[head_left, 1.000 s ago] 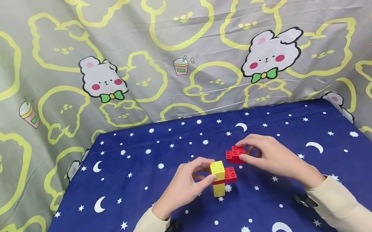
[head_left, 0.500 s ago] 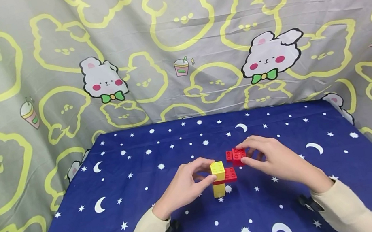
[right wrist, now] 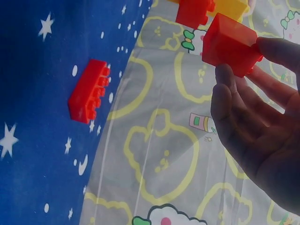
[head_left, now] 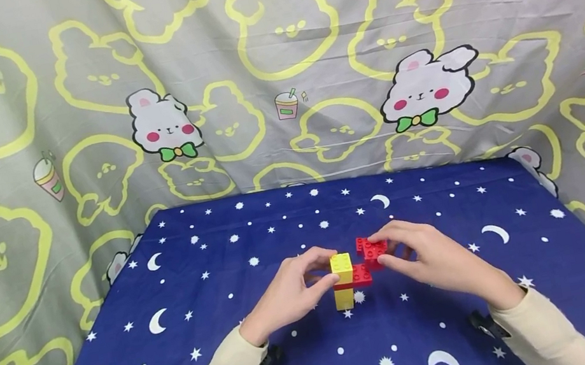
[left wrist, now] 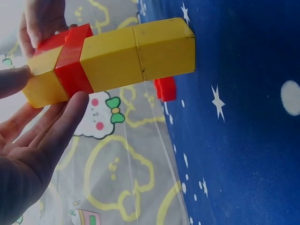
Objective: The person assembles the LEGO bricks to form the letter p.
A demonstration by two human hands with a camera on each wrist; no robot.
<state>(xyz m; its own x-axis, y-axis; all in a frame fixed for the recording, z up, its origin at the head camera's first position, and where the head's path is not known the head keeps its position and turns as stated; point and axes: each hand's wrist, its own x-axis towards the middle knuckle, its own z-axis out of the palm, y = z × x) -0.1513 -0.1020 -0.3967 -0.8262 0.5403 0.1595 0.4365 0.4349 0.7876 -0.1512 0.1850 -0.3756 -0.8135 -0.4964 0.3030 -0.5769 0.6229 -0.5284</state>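
Observation:
In the head view my left hand (head_left: 290,289) holds the upper part of an upright brick tower, thumb and fingers on either side of its yellow top brick (head_left: 342,269). Under that brick a red brick (head_left: 362,275) sticks out to the right. Two yellow bricks (left wrist: 112,58) form the tower's lower part in the left wrist view. My right hand (head_left: 428,250) pinches a small square red brick (right wrist: 229,44) just behind and above the red overhang. Whether the two red bricks touch, I cannot tell.
A longer red brick (right wrist: 86,91) with several studs lies on the dark blue star-patterned cloth (head_left: 229,361), beyond the held brick. Behind the table hangs a grey curtain (head_left: 222,39) with cartoon rabbits.
My right hand has brought the small red brick slightly nearer to me and closer to the tower's red overhang. The left hand and the tower stay in place.

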